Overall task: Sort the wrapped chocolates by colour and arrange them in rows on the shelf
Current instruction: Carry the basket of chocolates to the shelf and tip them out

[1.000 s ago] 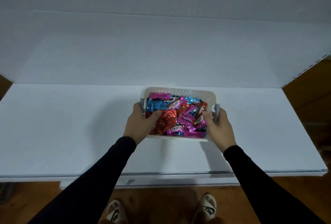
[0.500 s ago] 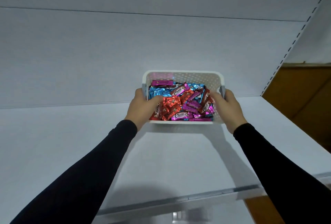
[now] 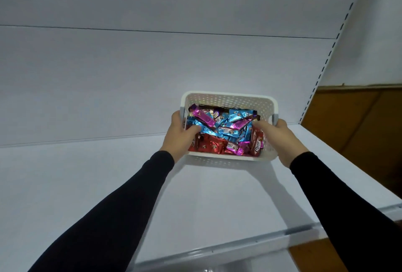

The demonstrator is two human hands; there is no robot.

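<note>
A white perforated basket (image 3: pixel 230 99) is held above the white shelf (image 3: pixel 87 184), tilted toward me. It is full of wrapped chocolates: blue ones (image 3: pixel 228 129) in the middle, pink ones (image 3: pixel 202 116) on top, red ones (image 3: pixel 208 144) along the near side. My left hand (image 3: pixel 179 134) grips the basket's left side, thumb over the rim and inside. My right hand (image 3: pixel 279 139) grips its right side the same way, with the thumb lying on the chocolates.
The shelf's white back panel (image 3: pixel 152 65) rises behind the basket. A slotted upright (image 3: pixel 326 58) runs up on the right, with brown wood panelling (image 3: pixel 359 130) beyond it. The shelf's metal front edge (image 3: pixel 239 245) crosses below my arms.
The basket has risen off the shelf and tipped toward me, both hands still gripping its sides. The chocolates inside have shifted. My view has swung upward and to the left.
</note>
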